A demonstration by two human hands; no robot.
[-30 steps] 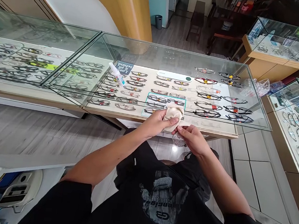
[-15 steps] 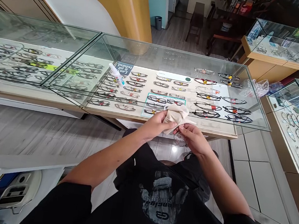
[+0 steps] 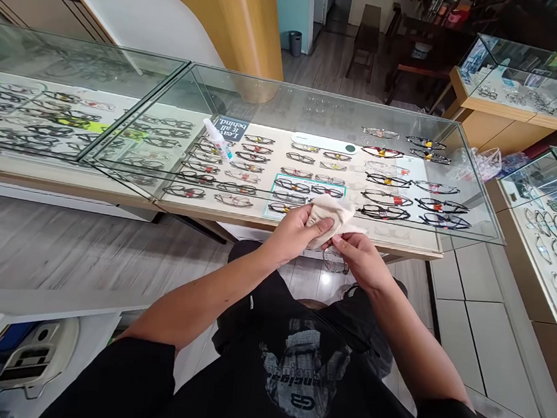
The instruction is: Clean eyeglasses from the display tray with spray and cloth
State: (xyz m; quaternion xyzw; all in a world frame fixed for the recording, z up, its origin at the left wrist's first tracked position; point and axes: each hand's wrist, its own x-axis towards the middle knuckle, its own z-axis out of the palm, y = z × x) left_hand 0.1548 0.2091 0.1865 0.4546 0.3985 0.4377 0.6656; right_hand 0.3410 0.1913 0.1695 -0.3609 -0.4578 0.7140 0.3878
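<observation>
My left hand [image 3: 298,235] is closed on a cream cloth [image 3: 331,214], its thumb pressed across the folds. Beside it, my right hand [image 3: 361,255] pinches a pair of eyeglasses [image 3: 335,261] near the bridge. One round, clear lens hangs below my right fingers, with droplets or specks on it. The other lens is hidden by the cloth and my left hand. Both hands are just in front of the glass showcase [image 3: 301,228], above my lap. A white spray bottle [image 3: 217,139] lies on the glass top, to the left of my hands.
Rows of spectacle frames [image 3: 385,212] fill the showcase under the glass. Another display case [image 3: 520,203] stands on the right. Behind are a wooden bench [image 3: 366,34] and a small bin [image 3: 295,43]. A pale machine [image 3: 38,356] is at the lower left.
My left thumb and the cloth have shifted slightly over the eyeglasses. My right hand stays almost still, and the hanging lens has tilted a little.
</observation>
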